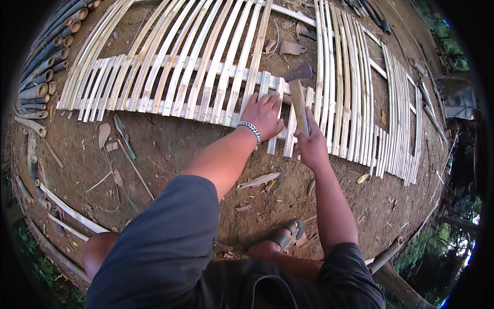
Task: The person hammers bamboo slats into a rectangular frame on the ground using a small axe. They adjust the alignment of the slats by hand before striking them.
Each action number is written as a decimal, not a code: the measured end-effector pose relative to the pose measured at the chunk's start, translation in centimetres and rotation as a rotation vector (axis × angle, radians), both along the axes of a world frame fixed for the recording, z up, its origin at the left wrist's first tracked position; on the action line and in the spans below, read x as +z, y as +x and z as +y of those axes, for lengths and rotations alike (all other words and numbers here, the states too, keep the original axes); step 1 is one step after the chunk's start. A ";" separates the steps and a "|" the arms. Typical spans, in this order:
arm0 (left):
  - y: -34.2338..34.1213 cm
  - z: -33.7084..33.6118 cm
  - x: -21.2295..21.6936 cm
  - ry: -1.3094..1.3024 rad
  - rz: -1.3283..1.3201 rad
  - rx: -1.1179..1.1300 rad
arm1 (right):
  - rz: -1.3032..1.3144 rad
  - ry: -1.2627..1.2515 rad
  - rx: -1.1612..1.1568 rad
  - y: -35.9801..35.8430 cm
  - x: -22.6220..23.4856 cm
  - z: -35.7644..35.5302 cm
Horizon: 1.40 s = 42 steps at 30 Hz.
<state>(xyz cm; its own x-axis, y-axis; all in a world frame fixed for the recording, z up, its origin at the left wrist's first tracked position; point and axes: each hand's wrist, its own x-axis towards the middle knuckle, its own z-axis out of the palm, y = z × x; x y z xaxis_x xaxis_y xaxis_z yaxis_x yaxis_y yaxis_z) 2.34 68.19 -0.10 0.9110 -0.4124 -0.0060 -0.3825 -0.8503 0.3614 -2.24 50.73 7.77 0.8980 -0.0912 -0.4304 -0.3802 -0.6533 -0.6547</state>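
Note:
In my right hand (312, 147) is a hammer (297, 95); my fingers wrap its wooden handle, and the dark head points away from me above the slats. My left hand (261, 116), with a chain bracelet at the wrist, rests on the near ends of the bamboo slats (222, 82), fingers spread forward over them. Short slats (292, 135) stick out toward me between my two hands. The slats lie side by side across bamboo crosspieces (149, 105), forming a wide slatted panel on the ground. Whatever lies beneath my left palm is hidden.
A stack of bamboo poles (49, 67) lies at the far left. Dry leaves (259, 180) and twigs litter the bare soil (175, 149). My sandalled foot (288, 236) is close below the panel. More poles (432, 113) lie along the right side.

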 end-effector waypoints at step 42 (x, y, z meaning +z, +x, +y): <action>0.3 -0.5 0.0 0.174 0.006 -0.216 | -0.222 -0.582 0.641 3.9 4.3 -3.2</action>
<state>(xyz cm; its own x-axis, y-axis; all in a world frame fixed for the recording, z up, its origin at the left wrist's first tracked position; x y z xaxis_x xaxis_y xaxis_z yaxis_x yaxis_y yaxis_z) 2.60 67.74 -0.12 0.8020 -0.5890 -0.0993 -0.5597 -0.7991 0.2196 1.70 47.52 12.11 0.9087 0.3069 -0.2831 0.2680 -0.9486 -0.1682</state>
